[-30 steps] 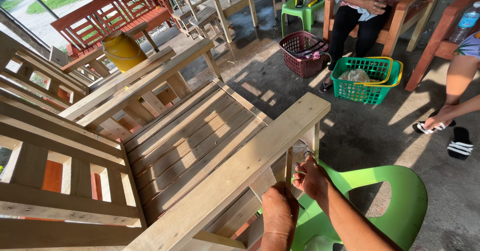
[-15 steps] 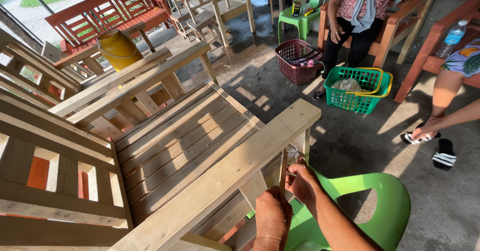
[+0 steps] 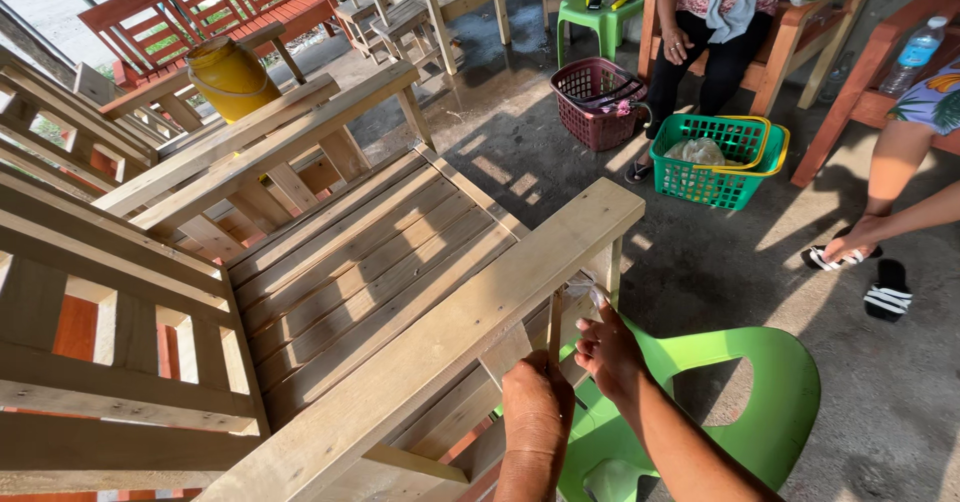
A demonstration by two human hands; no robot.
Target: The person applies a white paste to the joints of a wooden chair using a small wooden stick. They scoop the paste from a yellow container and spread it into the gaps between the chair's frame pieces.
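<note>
my left hand [image 3: 537,402] is closed around a thin wooden stick [image 3: 554,324], held upright under the front edge of the bench's armrest [image 3: 470,322]; my right hand [image 3: 610,350] pinches a small pale piece [image 3: 583,288] just below the armrest's near corner — fingers closed on it. a green plastic chair [image 3: 760,402] sits right beneath. farther off, on the floor, a green basket [image 3: 722,162] and a maroon basket [image 3: 597,102] — beside a seated person [image 3: 715,22].
</note>
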